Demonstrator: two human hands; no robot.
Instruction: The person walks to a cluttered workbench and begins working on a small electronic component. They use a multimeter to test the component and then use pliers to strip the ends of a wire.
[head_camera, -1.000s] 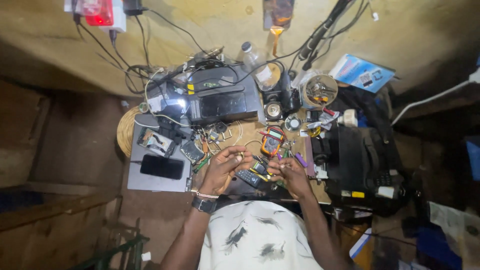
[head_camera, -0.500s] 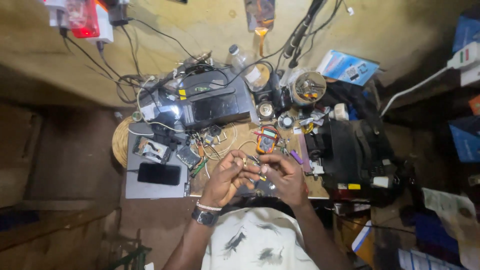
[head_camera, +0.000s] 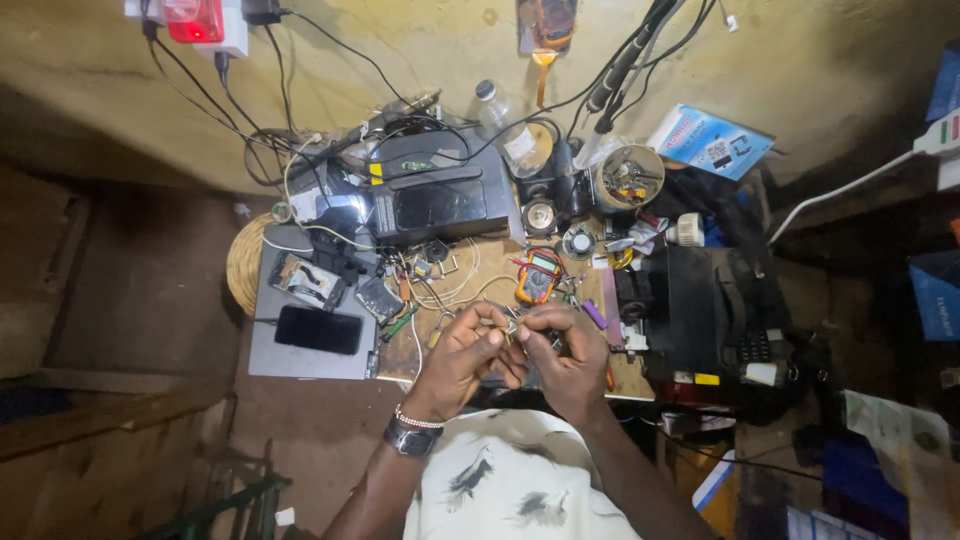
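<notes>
My left hand and my right hand meet over the near edge of a cluttered wooden workbench. Between their fingertips they pinch a small metal part; it is too small to tell what it is. A watch and a bead bracelet sit on my left wrist. Just beyond the hands lies an orange multimeter with thin wires around it.
A black phone lies on a grey laptop at the left, with opened phone boards beside it. A black box device, a bowl of small parts, a plastic bottle and a black bag crowd the bench.
The view has shifted slightly. My two hands have come closer together and now pinch the small part between them near the bench's front edge.
</notes>
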